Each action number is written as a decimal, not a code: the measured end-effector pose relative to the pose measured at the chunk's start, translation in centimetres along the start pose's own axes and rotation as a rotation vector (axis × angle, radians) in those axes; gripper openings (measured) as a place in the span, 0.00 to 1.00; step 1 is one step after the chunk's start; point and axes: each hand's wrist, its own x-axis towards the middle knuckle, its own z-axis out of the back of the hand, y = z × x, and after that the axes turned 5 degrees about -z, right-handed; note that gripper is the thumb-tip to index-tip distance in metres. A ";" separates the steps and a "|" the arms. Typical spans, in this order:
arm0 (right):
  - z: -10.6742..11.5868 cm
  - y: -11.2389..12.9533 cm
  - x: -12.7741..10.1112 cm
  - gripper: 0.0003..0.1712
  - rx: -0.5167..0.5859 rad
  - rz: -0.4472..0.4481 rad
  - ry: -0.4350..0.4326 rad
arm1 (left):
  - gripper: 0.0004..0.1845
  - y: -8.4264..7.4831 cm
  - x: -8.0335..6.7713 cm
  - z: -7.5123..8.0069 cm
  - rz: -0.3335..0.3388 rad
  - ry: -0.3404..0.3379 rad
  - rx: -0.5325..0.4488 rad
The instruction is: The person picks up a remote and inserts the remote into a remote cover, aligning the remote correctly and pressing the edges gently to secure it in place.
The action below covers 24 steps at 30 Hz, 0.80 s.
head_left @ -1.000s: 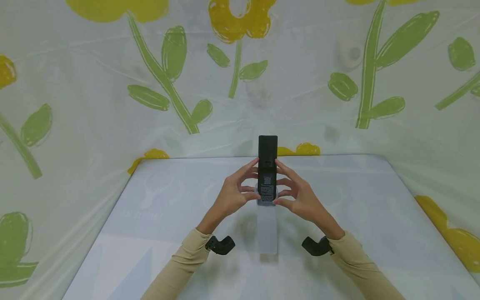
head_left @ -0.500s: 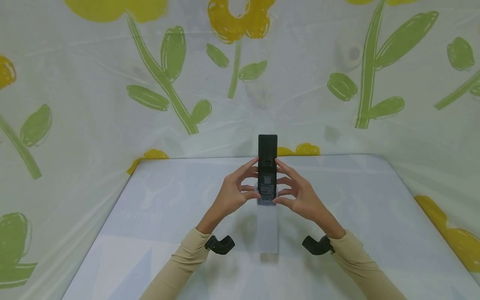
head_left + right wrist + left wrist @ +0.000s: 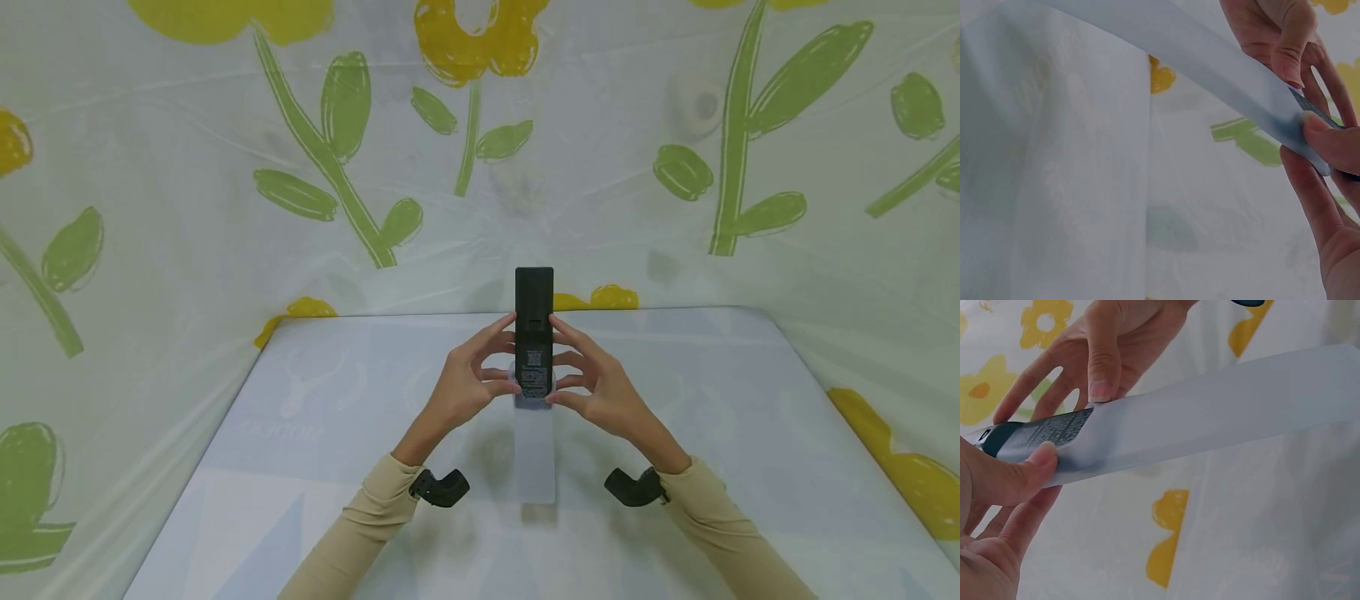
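Observation:
A black remote control, its back with a printed label and battery cover facing the head camera, is held up over the table. Its lower end sits in the mouth of a long translucent whitish sleeve, which hangs down toward me in the head view. My left hand pinches the left edge between thumb and fingers, and my right hand does the same on the right. In the left wrist view, the thumbs press on the sleeve near its mouth, where the remote's label shows.
Beneath the hands lies a pale table with a faint printed pattern. A white curtain printed with yellow flowers and green leaves hangs behind and at the sides. Black wrist cameras sit by both tan sleeve cuffs.
Remote and translucent sleeve have risen very slightly in the head view. Both hands keep the same grip.

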 end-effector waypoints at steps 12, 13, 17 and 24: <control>0.1 0.3 -0.2 0.56 -0.004 0.006 0.001 | 0.44 -0.1 -0.1 -0.1 -0.011 -0.009 -0.018; 0.1 0.2 -0.2 0.56 -0.004 0.004 0.000 | 0.44 -0.2 -0.2 -0.1 -0.011 -0.011 -0.021; 0.0 0.3 -0.2 0.56 -0.004 -0.004 -0.003 | 0.43 -0.2 -0.2 0.0 -0.013 -0.013 -0.031; 0.0 0.5 -0.3 0.56 -0.006 0.005 0.003 | 0.43 -0.2 -0.4 0.0 -0.013 -0.008 -0.037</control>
